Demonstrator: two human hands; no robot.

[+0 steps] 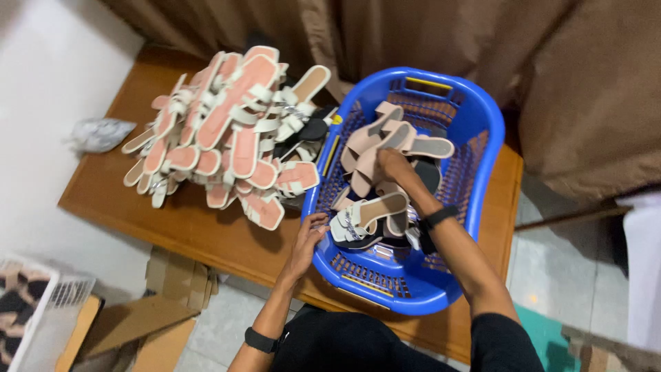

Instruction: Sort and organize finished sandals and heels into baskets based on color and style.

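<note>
A blue plastic basket [482,131] stands on a wooden table [172,220] and holds several beige and white sandals [385,138]. My right hand [396,169] reaches into the basket and rests on the beige sandals; whether it grips one I cannot tell. My left hand [306,241] lies against the basket's near left rim, fingers curled beside a white strappy sandal [365,217]. Both wrists wear dark bands.
A large heap of pink-soled sandals with white straps [227,131] covers the table left of the basket. Brown curtain [482,41] hangs behind. A crumpled grey bag [100,133] lies at the far left. Cardboard pieces [158,310] and a white crate [34,303] sit on the floor.
</note>
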